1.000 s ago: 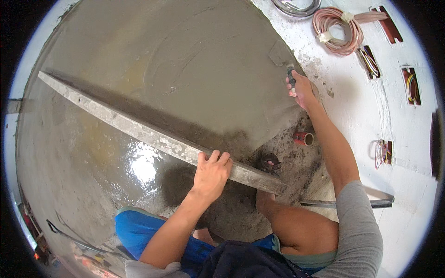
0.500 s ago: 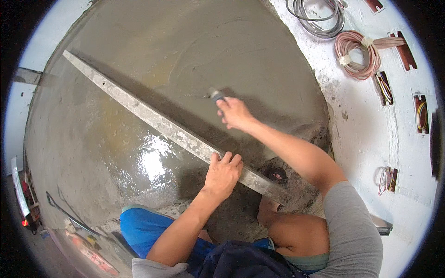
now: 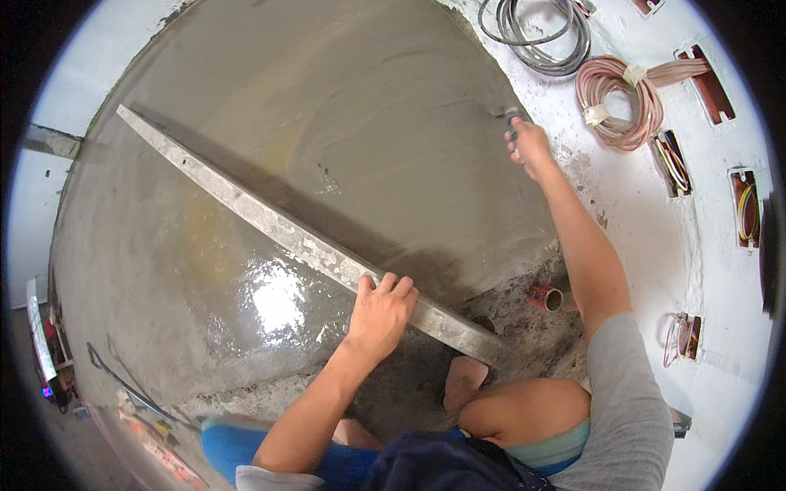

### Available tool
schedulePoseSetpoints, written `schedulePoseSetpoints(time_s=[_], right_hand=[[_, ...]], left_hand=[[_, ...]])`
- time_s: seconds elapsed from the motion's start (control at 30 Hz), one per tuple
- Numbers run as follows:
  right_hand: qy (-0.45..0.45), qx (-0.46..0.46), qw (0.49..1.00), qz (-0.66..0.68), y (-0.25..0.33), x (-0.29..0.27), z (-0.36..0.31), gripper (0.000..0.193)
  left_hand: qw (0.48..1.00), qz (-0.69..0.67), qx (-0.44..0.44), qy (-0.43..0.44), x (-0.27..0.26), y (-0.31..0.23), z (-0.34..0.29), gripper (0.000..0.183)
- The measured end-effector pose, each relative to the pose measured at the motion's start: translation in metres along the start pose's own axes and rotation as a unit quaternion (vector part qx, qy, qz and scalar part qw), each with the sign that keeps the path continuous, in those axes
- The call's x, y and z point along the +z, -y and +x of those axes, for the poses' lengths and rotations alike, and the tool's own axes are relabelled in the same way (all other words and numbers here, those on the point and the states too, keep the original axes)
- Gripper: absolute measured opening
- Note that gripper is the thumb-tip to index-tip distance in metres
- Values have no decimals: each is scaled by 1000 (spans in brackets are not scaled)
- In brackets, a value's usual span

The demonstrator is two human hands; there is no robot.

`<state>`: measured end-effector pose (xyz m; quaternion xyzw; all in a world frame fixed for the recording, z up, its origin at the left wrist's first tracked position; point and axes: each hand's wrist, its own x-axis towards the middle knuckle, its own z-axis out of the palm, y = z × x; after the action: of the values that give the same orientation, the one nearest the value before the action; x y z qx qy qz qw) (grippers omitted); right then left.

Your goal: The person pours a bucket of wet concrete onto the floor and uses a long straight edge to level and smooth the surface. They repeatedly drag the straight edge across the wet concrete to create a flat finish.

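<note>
My left hand point(image 3: 383, 315) grips a long metal straightedge point(image 3: 270, 225), spattered with dried cement, near its lower right end. The bar slants over wet grey mortar point(image 3: 393, 147) from the far left toward my legs. My right hand point(image 3: 530, 149) is closed on the dark handle of a trowel point(image 3: 513, 123) at the right edge of the mortar, beside the white wall. The trowel's blade is hard to make out. A small rough patch marks the smoothed surface between the bar and my right arm.
A red tube-like piece point(image 3: 545, 297) lies on the rough ground by my right arm. On the white wall point(image 3: 639, 237) at the right are a coil of pink cable point(image 3: 620, 102), a grey cable coil point(image 3: 548, 53) and open boxes with wires. A black cable point(image 3: 131, 385) lies lower left.
My right hand has swung the trowel rightward and a little away, from mid-mortar to the edge by the wall. My left hand and the straightedge have barely shifted. The red piece has come into view.
</note>
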<state>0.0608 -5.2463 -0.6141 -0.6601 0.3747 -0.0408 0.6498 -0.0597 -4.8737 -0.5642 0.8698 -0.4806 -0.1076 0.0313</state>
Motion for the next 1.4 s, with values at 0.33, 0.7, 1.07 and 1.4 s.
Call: schedulePoseSetpoints(time_s=[0.33, 0.7, 1.07, 1.4], right_hand=[[101, 13, 994, -40, -11, 76, -6, 30], [336, -68, 907, -246, -35, 243, -116, 37], [290, -2, 952, -95, -3, 194, -40, 36], [-44, -19, 999, 10, 34, 58, 117, 28]], left_hand=[[997, -66, -41, -23, -1, -2, 7, 42], [991, -81, -55, -90, 6, -3, -16, 35], [992, -86, -56, -75, -2, -2, -13, 40], [990, -117, -50, -52, -8, -1, -3, 40]])
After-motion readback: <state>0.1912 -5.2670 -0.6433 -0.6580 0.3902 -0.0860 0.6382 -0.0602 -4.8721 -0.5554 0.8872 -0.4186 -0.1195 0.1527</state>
